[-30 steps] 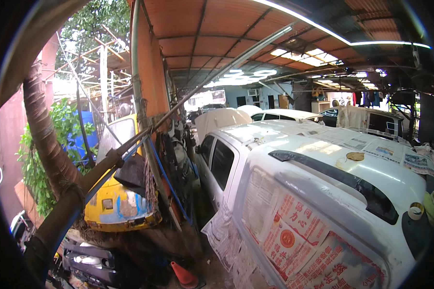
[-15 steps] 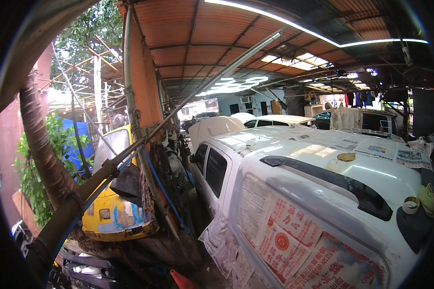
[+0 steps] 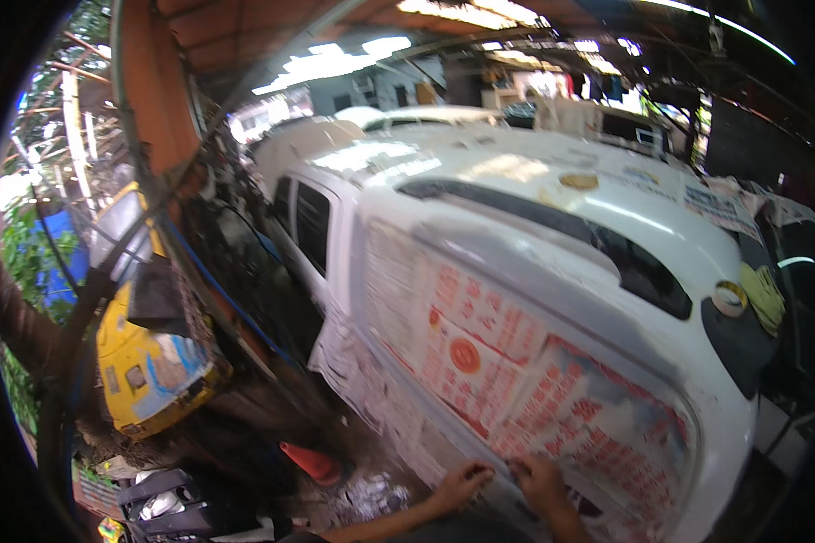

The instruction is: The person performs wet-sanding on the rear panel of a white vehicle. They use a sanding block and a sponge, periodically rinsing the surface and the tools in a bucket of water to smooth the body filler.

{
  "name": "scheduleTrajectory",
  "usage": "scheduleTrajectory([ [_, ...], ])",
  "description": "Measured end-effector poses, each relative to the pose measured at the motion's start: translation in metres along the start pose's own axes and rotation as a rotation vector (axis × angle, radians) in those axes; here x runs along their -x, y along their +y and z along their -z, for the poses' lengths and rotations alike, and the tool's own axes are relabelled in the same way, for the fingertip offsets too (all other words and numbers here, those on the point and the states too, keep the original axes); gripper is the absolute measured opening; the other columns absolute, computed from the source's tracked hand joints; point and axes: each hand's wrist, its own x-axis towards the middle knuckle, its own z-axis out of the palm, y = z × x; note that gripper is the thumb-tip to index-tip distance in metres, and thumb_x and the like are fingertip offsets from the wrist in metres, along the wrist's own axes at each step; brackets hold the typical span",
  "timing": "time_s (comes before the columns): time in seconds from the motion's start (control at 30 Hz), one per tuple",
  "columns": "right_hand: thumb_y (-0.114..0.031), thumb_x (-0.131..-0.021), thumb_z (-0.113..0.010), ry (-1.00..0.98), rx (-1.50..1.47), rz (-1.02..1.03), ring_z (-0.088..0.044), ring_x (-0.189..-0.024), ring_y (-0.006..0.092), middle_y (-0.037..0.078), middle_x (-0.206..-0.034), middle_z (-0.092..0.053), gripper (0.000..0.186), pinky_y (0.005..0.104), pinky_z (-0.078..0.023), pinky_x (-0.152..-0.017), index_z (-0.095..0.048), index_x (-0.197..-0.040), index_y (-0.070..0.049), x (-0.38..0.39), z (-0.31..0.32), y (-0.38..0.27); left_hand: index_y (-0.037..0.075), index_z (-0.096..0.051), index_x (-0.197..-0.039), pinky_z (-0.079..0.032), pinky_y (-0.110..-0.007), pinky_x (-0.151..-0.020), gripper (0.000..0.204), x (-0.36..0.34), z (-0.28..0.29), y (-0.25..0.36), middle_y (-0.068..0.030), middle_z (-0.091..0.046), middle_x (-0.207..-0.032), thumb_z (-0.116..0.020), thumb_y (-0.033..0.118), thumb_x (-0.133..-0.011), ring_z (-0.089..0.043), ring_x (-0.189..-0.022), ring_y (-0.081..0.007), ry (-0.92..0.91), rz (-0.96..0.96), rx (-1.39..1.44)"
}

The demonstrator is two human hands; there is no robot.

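Observation:
My left hand (image 3: 463,483) and my right hand (image 3: 538,483) have come up at the bottom of the view, close together beside the side of a white vehicle. Both have their fingers curled in; anything held between them is too small and blurred to make out. Behind them, the vehicle's side window is masked with newspaper (image 3: 394,285) and red-printed paper sheets (image 3: 466,389), with grey primer (image 3: 498,240) around the edge. A dark roof rail (image 3: 552,217) runs above it. At the rear corner lie a roll of masking tape (image 3: 729,299) and a yellowish-green glove or cloth (image 3: 763,297).
An orange cone (image 3: 312,463) stands on the floor to the left, near a black plastic car part (image 3: 177,502). Farther left are a worn yellow vehicle body (image 3: 140,366), leaning poles, a blue hose (image 3: 231,299) and an orange post (image 3: 157,81). More parked cars stand behind.
My view has swung right and downward, so the vehicle sits farther left and higher in it. Both hands, out of sight before, have come into view at the lower edge.

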Motion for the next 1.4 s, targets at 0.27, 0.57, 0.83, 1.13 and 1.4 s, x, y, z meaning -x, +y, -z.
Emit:
scheduleTrajectory([
  [0.27,-0.016,-0.091,-0.066,0.209,0.575,0.44,-0.064,-0.076,0.0308,0.008,-0.082,-0.064,0.005,0.0443,-0.047,-0.066,-0.065,-0.093,-0.011,-0.152,0.112,-0.076,0.003,-0.068,-0.118,-0.053,-0.036,-0.088,0.032,0.01,0.054,-0.145,-0.014,-0.071,-0.105,-0.066,0.029,-0.098,-0.067,-0.094,-0.024,-0.149,0.184,-0.384],
  [0.57,-0.018,-0.086,-0.071,0.191,1.007,0.521,-0.065,-0.082,0.0241,0.005,-0.085,-0.061,0.009,0.0424,-0.046,-0.071,-0.064,-0.087,-0.013,-0.294,0.07,-0.067,0.001,-0.075,-0.095,-0.055,-0.047,-0.081,0.029,0.11,0.168,-0.339,-0.0209,-0.073,-0.097,-0.061,0.026,-0.09,-0.071,-0.089,-0.0371,0.144,0.552,-0.759],
  [0.83,-0.021,-0.087,-0.069,0.225,1.189,0.558,-0.06,-0.085,0.024,0.004,-0.087,-0.057,0.012,0.0415,-0.044,-0.074,-0.06,-0.087,-0.013,-0.287,0.074,-0.051,0.004,-0.075,-0.108,-0.051,-0.048,-0.098,0.029,0.206,0.193,-0.356,-0.0204,-0.069,-0.12,-0.055,0.018,-0.093,-0.067,-0.111,-0.0356,0.001,0.873,-0.778],
  [1.13,-0.019,-0.085,-0.068,0.24,1.106,0.747,-0.059,-0.084,0.0238,0.004,-0.086,-0.057,0.011,0.0414,-0.044,-0.072,-0.059,-0.086,-0.013,-0.39,-0.012,-0.071,0.003,-0.073,-0.108,-0.052,-0.048,-0.088,0.027,0.164,0.201,-0.359,-0.0218,-0.07,-0.107,-0.058,0.019,-0.092,-0.068,-0.1,-0.0356,-0.253,0.531,-1.178],
  [1.4,-0.019,-0.084,-0.07,0.182,1.135,0.742,-0.06,-0.085,0.0245,0.004,-0.087,-0.058,0.012,0.0416,-0.044,-0.071,-0.06,-0.086,-0.013,-0.384,-0.01,-0.069,0.0,-0.067,-0.121,-0.049,-0.048,-0.096,0.036,0.154,0.207,-0.366,-0.0257,-0.067,-0.118,-0.052,0.015,-0.092,-0.063,-0.115,-0.0379,0.355,0.635,-0.564],
])
